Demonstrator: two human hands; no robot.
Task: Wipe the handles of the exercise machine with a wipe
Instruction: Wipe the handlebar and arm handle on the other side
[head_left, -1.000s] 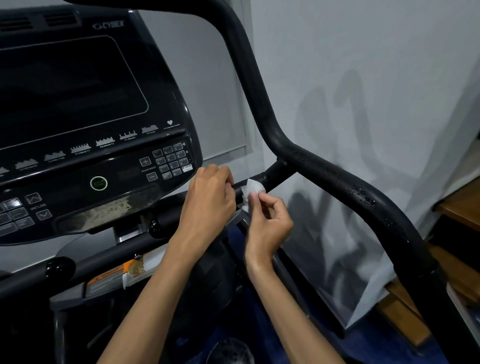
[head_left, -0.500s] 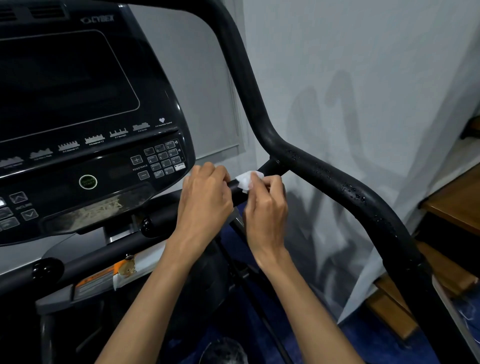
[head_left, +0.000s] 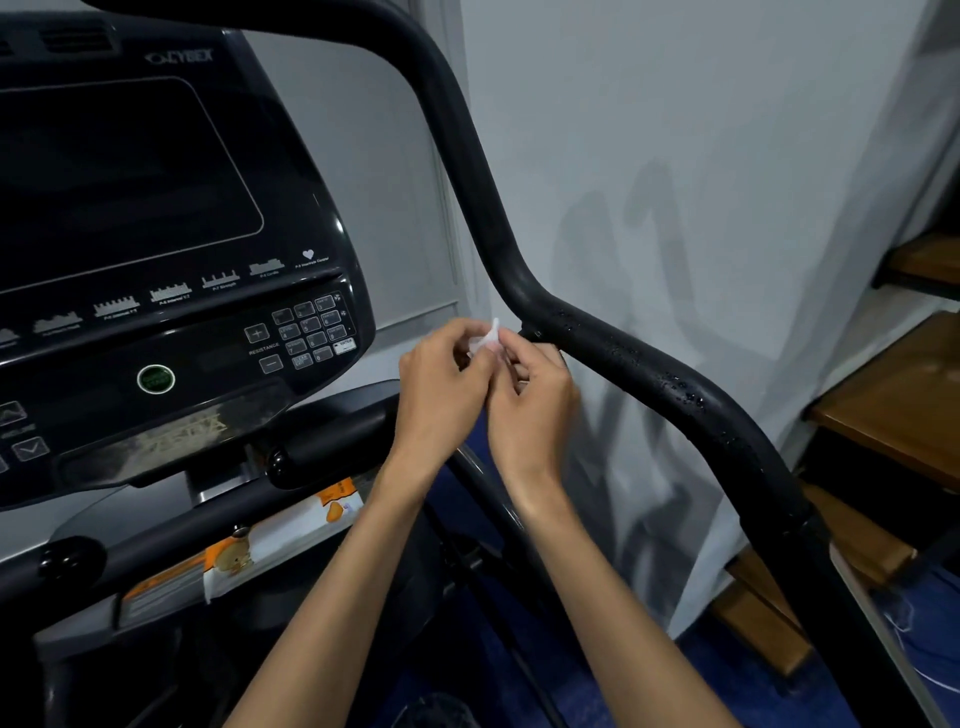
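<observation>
Change: both hands have lifted off the short crossbar since half a second ago, taking the wipe along.
Head view, wipe: small white crumpled wipe (head_left: 487, 340), pinched between both hands, at 9 o'clock of the handle bend.
Left hand (head_left: 441, 387): fingertips pinching wipe.
Right hand (head_left: 535, 397): fingers curled, pinching wipe.
Handle: thick black tubular handle (head_left: 644, 364), droplet-speckled.
Console: glossy black keypad console (head_left: 171, 260), at 10 o'clock of the hands.

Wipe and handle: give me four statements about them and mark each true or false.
1. Both hands pinch the wipe. True: the left hand and right hand hold it between them.
2. The wipe is blue. False: it is white.
3. Water drops sit on the handle. True.
4. The wipe is pressed on the drops. False: it is held apart from them, left of the handle's bend.
</observation>
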